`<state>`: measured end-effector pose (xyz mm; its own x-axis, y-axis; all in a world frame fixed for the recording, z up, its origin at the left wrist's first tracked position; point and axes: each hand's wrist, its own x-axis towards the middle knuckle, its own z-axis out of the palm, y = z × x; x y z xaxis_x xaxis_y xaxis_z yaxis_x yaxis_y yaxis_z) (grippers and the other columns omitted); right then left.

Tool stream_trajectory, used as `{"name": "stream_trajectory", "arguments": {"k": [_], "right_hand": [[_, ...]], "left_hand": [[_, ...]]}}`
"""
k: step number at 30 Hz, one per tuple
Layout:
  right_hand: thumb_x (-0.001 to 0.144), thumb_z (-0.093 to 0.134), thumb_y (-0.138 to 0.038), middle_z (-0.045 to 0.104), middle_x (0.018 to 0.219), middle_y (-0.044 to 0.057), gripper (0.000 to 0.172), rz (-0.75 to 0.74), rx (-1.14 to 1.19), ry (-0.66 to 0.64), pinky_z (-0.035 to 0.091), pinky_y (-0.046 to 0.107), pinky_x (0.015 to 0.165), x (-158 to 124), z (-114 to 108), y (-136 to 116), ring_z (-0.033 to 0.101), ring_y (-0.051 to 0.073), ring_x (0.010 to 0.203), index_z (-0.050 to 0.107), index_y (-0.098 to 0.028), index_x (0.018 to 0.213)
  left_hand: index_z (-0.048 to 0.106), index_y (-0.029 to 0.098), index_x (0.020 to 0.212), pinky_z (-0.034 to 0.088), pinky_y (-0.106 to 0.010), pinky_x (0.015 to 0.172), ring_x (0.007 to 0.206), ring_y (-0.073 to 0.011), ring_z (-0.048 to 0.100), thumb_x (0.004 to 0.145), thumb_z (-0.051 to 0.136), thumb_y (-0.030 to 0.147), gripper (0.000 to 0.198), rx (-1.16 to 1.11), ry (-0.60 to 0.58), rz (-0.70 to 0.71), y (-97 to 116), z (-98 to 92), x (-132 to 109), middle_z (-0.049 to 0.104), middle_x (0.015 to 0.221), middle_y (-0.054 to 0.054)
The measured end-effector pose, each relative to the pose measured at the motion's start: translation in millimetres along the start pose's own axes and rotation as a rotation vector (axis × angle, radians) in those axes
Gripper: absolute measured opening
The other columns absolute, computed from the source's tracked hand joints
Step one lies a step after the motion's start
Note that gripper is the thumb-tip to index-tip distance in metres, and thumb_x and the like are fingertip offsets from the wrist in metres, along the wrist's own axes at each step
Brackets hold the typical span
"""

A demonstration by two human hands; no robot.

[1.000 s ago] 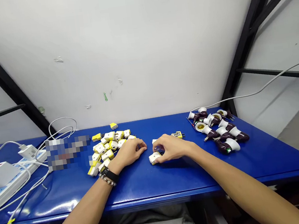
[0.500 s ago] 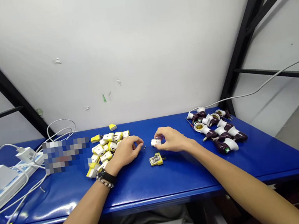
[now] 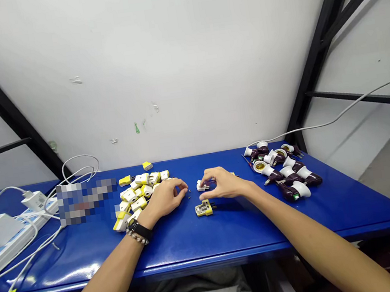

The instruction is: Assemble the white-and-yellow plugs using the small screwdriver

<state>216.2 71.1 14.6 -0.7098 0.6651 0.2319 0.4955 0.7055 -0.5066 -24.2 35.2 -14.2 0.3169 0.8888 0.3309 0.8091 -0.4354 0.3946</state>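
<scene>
My right hand point(image 3: 222, 184) rests low over the blue table point(image 3: 228, 228) with its fingers pinched on a small white plug cover point(image 3: 201, 186). Just in front of it lies an open yellow plug half point(image 3: 204, 208) with its metal parts showing. My left hand point(image 3: 166, 198) lies curled on the table beside a pile of yellow and white plugs point(image 3: 139, 192), fingertips pressed together near a tiny screw point(image 3: 189, 191); what it holds, if anything, I cannot make out. A watch and a bead bracelet are on that wrist.
Several brown and white lamp sockets point(image 3: 282, 167) lie at the right back. A white power strip point(image 3: 1, 238) with chargers and cables sits at the left. A wall rises right behind the table, and black metal braces stand at both sides.
My right hand lifted the white cover off the plug, leaving the yellow half on the table, then lowered the cover toward the table. My left hand hardly moved.
</scene>
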Motion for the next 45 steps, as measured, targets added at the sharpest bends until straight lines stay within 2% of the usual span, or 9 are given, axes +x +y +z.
{"name": "stream_trajectory", "arguments": {"k": [5,9,15,20,27,32,35,40,45], "right_hand": [[0.061,0.089,-0.044,0.067,0.091,0.004,0.038,-0.086,0.007,-0.214,0.045,0.026,0.068,-1,5,-12,0.062,0.019,0.082,0.078,-0.019,0.088],[0.058,0.088,-0.038,0.071,0.085,0.004,0.034,0.079,-0.125,-0.250,0.041,0.026,0.058,-5,-7,-10,0.063,0.020,0.075,0.075,-0.020,0.083],[0.055,0.087,-0.036,0.068,0.072,0.004,0.028,0.304,-0.184,-0.240,0.038,0.026,0.049,-13,-36,21,0.061,0.018,0.060,0.069,-0.019,0.068],[0.053,0.087,-0.031,0.069,0.087,0.007,0.031,0.377,-0.284,-0.122,0.041,0.026,0.053,-17,-45,39,0.063,0.020,0.070,0.071,-0.019,0.077],[0.054,0.088,-0.031,0.067,0.082,0.004,0.037,0.328,-0.226,-0.067,0.041,0.025,0.057,-19,-57,45,0.063,0.020,0.074,0.071,-0.020,0.085],[0.086,0.065,-0.035,0.071,0.090,0.007,0.019,0.202,-0.170,0.104,0.046,0.029,0.071,-16,-56,38,0.064,0.020,0.080,0.071,-0.018,0.092],[0.094,0.054,-0.030,0.072,0.098,0.009,0.022,0.167,-0.171,0.242,0.046,0.031,0.077,-15,-54,32,0.064,0.021,0.088,0.071,-0.017,0.094],[0.096,0.053,-0.031,0.072,0.100,0.008,0.023,0.152,-0.165,0.313,0.045,0.030,0.074,-13,-50,26,0.063,0.019,0.085,0.072,-0.018,0.095],[0.098,0.051,-0.033,0.069,0.093,0.006,0.026,0.093,-0.163,0.383,0.044,0.030,0.073,-10,-44,23,0.060,0.018,0.078,0.071,-0.018,0.094]], "left_hand": [[0.074,0.023,0.095,0.046,-0.028,0.064,0.066,-0.0161,0.062,0.083,0.067,0.036,0.020,-0.072,-0.084,0.061,0,2.0,-2,0.074,0.085,-0.003],[0.075,0.022,0.088,0.046,-0.027,0.062,0.065,-0.0156,0.061,0.087,0.062,0.036,0.020,-0.112,-0.132,0.064,-2,9.1,0,0.074,0.082,-0.003],[0.075,0.022,0.089,0.044,-0.027,0.059,0.066,-0.0166,0.062,0.088,0.059,0.034,0.020,-0.086,-0.077,-0.024,0,16.7,2,0.074,0.081,-0.003],[0.074,0.021,0.087,0.043,-0.028,0.058,0.064,-0.0170,0.062,0.088,0.057,0.033,0.021,-0.074,-0.048,-0.049,-1,16.8,3,0.073,0.077,-0.003],[0.066,0.021,0.098,0.049,-0.031,0.068,0.062,-0.0147,0.059,0.087,0.059,0.031,0.016,-0.075,0.059,-0.025,4,15.7,3,0.070,0.089,-0.003],[0.066,0.023,0.107,0.049,-0.033,0.077,0.083,-0.0196,0.064,0.094,0.047,0.024,0.023,0.071,0.225,-0.074,-6,-0.6,3,0.068,0.102,-0.005],[0.064,0.022,0.120,0.048,-0.036,0.085,0.102,-0.0265,0.062,0.094,0.046,0.024,0.032,0.207,0.316,-0.159,-21,-12.7,2,0.065,0.112,-0.009],[0.071,0.021,0.110,0.044,-0.045,0.089,0.105,-0.0359,0.059,0.089,0.059,0.043,0.033,0.400,0.160,-0.197,-29,-13.9,1,0.069,0.106,-0.014],[0.072,0.018,0.103,0.043,-0.049,0.086,0.101,-0.0387,0.062,0.089,0.059,0.034,0.025,0.510,0.119,-0.165,-17,-9.2,1,0.072,0.095,-0.016]]}}
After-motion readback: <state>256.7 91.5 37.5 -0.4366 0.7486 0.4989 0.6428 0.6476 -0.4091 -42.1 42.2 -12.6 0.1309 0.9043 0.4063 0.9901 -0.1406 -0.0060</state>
